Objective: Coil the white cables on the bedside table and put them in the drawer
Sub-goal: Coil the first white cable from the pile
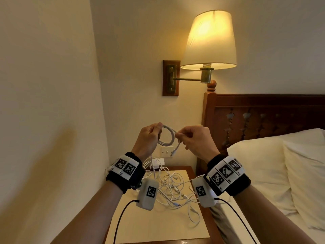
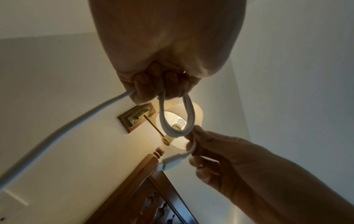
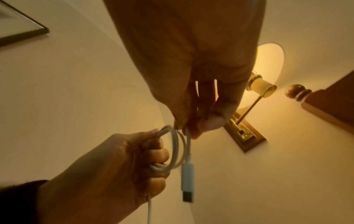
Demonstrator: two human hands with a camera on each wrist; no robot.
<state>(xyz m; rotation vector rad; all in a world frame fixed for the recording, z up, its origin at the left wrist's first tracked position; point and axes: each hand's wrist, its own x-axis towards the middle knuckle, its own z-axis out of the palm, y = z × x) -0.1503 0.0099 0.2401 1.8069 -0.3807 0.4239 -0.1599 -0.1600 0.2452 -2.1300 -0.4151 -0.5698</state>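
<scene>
Both hands are raised close together above the brown wooden bedside table (image 1: pixel 149 224) with its cream top. Right of the table stand a dark carved wooden headboard (image 1: pixel 263 111) and a white pillow (image 1: pixel 260 166). Above the table hangs a lit brass wall lamp with a cream shade (image 1: pixel 209 39). On the table lies a loose tangle of white cables (image 1: pixel 172 189). Above the table, the left hand (image 1: pixel 149 136) curls its fingers round a small coil of white cable (image 1: pixel 167 136). The right hand (image 1: pixel 195 140) pinches the coil's loose end, and the white USB plug (image 3: pixel 187 189) dangles below.
</scene>
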